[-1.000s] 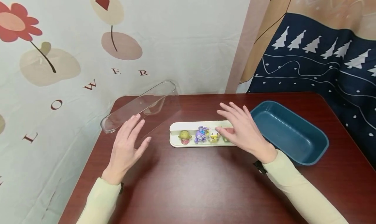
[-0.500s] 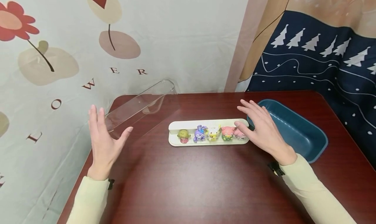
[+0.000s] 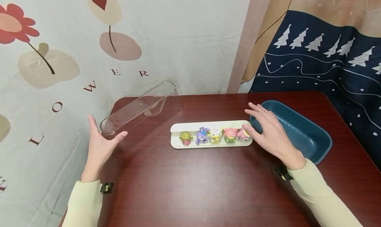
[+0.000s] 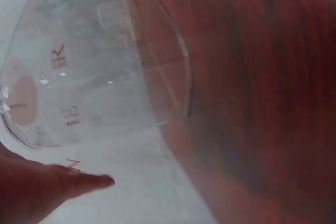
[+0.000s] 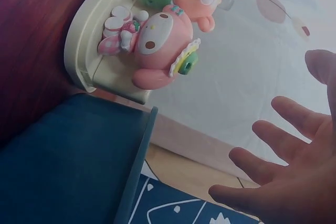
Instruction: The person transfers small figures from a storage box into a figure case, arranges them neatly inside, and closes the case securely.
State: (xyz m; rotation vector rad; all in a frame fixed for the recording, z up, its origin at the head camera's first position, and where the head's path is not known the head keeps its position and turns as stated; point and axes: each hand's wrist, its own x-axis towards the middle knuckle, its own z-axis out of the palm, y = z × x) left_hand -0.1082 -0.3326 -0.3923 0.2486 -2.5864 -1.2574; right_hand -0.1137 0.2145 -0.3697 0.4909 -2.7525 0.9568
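My left hand [image 3: 99, 151] is spread beside the left end of a clear plastic cover [image 3: 140, 108]; nothing is in its grasp. In the left wrist view only one digit [image 4: 84, 184] shows, apart from the cover. A long cream display base [image 3: 202, 147] carries a row of small toy figures: a green one [image 3: 186, 137], a purple rabbit [image 3: 202, 135], a white-and-yellow one [image 3: 215, 136] and pink ones [image 3: 230, 134]. Over the base's right end hovers my right hand [image 3: 274, 137], fingers extended and holding nothing. In the right wrist view, a pink-hooded figure [image 5: 163, 40] sits at that end.
A deep teal bin [image 3: 297, 134] stands at the right, its left end close to the cream base. All rests on a dark red-brown table [image 3: 184, 187]. Printed curtains [image 3: 193, 48] hang behind and to the left.
The left hand has moved left and toward me, away from the front of the cover. The right hand has shifted right, uncovering the pink figures. Base and bin stay put.
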